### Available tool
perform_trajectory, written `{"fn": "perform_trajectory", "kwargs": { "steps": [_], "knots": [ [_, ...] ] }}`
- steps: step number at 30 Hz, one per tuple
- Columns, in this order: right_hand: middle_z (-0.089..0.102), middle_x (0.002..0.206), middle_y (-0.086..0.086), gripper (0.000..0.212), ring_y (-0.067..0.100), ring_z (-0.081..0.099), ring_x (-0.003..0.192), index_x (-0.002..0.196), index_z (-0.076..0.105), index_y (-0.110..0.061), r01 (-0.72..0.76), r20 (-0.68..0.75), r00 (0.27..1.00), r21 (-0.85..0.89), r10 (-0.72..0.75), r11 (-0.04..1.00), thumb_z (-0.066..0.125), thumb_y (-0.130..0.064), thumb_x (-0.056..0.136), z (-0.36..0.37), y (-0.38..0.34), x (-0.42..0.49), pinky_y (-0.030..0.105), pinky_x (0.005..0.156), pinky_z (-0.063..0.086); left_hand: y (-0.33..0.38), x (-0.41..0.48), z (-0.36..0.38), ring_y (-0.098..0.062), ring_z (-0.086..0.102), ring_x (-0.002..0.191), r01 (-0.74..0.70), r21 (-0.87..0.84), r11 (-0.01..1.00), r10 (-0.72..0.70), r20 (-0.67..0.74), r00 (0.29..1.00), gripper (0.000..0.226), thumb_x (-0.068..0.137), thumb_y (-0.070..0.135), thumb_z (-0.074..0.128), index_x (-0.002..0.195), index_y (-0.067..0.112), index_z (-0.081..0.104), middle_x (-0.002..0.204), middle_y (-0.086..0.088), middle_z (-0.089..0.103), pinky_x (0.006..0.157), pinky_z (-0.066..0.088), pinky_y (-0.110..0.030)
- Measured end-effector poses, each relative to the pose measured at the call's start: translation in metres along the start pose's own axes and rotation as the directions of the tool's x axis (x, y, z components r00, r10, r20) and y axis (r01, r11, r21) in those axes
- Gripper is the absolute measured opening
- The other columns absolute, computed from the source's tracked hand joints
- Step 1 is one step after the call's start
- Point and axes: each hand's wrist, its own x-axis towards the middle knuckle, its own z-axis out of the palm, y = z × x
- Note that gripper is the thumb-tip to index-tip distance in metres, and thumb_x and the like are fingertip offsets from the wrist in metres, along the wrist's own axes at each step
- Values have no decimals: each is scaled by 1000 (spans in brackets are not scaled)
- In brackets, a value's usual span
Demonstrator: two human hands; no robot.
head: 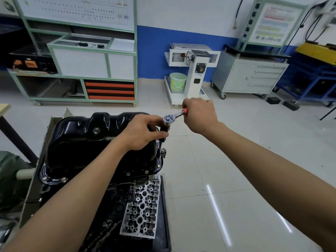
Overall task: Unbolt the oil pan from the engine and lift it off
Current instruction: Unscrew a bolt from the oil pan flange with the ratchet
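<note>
Glossy black oil pan [87, 140], bulged, smooth, sits atop engine [127, 193], flange bolts in place. Left hand [143, 131] curled round dark extension [165, 129] beneath chrome ratchet [170, 118]; right hand [200, 115] clamps its red handle.

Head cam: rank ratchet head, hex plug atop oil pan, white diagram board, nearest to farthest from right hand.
1. ratchet head, just left of the right hand.
2. hex plug, farther left, on the oil pan.
3. diagram board, far upper left, background.
</note>
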Motion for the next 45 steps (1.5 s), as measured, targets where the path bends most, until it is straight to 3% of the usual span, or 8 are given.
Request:
{"fn": "perform_trajectory", "kwargs": {
  "steps": [6,13,20,23,26,33,41,45],
  "knots": [
    [51,84,1,28,26,52,76,91,48,-22,-130,261,952,-117,157,985,60,-47,89,-26,0,-55,32,65,37,-3,3,11,-4,57,61,12,93,996,6,-182,983,18,81,25,86,93,32,75,65,30,64,73,46,-29],
    [64,58,14,52,17,66,48,64,46,-13,-362,631,774,517,-59,775,56,-56,92,-45,-50,-101,21,49,47,-6,4,20,0,56,56,11,161,987,43,-323,945,29,76,25,88,77,39,63,62,31,60,62,36,-26],
    [74,71,10,29,12,69,56,72,62,-6,-188,732,678,267,-71,945,56,-25,93,-62,-32,-68,18,51,49,-7,2,11,-19,65,70,-8,85,996,24,-196,980,21,74,42,80,91,33,71,73,5,71,80,54,-45],
    [69,85,8,14,24,68,77,80,58,-15,-64,628,778,46,21,997,50,-12,92,-58,-16,-43,32,66,52,-6,1,4,-34,69,85,-25,79,997,31,-74,997,20,83,28,84,102,25,77,86,-8,73,90,54,-52],
    [57,85,2,20,25,54,79,93,59,-21,25,365,931,-146,31,989,49,-4,89,-40,-12,-17,31,67,36,-5,-1,-3,-24,74,93,-11,23,1000,11,7,1000,23,88,12,79,107,24,77,99,3,77,96,56,-44],
    [61,109,5,21,29,51,105,109,62,-20,69,88,994,-45,-65,997,52,-10,94,-5,-13,23,40,86,28,-1,-2,-4,-13,70,77,-16,-31,999,17,36,999,15,90,6,76,101,14,73,89,-6,74,83,53,-19],
    [56,86,3,13,26,51,76,91,47,-21,-27,139,989,-136,46,990,51,-32,96,-12,4,-3,35,69,32,-6,2,7,-15,63,66,-1,49,999,6,-107,994,21,85,18,83,104,21,75,85,5,77,87,54,-42],
    [47,75,-3,37,17,47,63,79,47,-22,-95,324,935,-173,148,980,59,-55,89,-32,6,-38,29,53,32,-6,4,13,-5,62,63,1,128,992,29,-225,974,24,83,25,84,106,27,76,71,28,68,74,47,-28]
  ]
}}
